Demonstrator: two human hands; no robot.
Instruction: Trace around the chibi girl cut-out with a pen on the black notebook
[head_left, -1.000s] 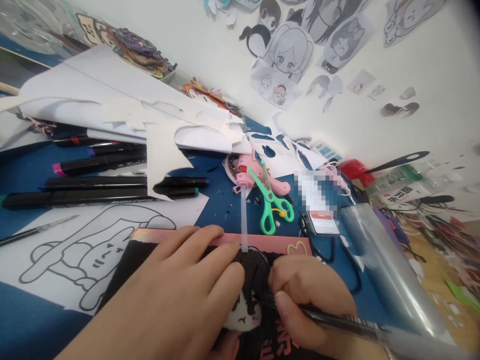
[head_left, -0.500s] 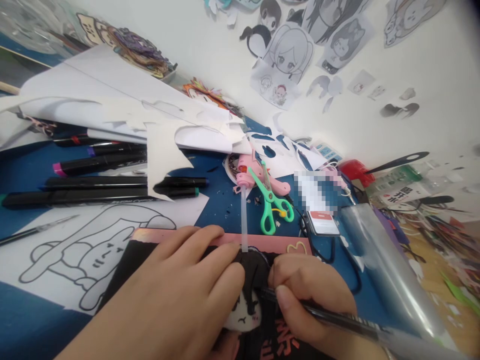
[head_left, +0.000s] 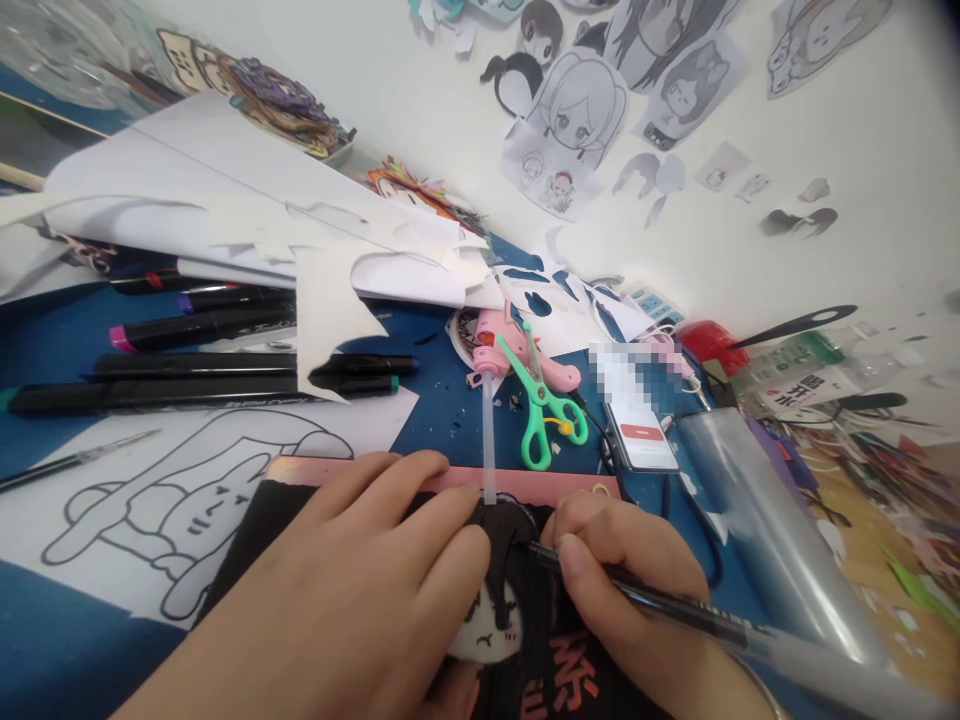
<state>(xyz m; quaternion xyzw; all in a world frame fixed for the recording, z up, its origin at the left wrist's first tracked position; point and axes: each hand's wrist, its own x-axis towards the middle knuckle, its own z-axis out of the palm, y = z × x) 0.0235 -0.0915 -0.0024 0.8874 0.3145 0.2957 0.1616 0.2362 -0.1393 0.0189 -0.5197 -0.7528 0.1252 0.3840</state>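
My left hand [head_left: 375,570] lies across a black sheet with a pink top edge [head_left: 525,485]. Its bent fingers and thumb hold a cartoon-girl cutout [head_left: 491,640] with black hair, partly hidden beneath them. Pinched in my right hand [head_left: 626,570] is a black pen [head_left: 660,600], its tip at the dark hair on the cutout's right side. Pink characters [head_left: 574,670] show lower on the sheet. Just beyond lie a pink glue gun [head_left: 555,373], with a translucent glue stick [head_left: 489,440] extending toward the cutout, and green scissors [head_left: 536,400].
Several black markers [head_left: 202,395] and a line drawing [head_left: 217,500] are at left, below cut white paper [head_left: 225,210]. A phone [head_left: 641,430] and a clear plastic roll [head_left: 780,540] lie at right. Paper drawings [head_left: 577,105] hang on the wall.
The pen tip has moved up along the cutout's hair, with my right hand shifting slightly upward. My left hand stays in place.
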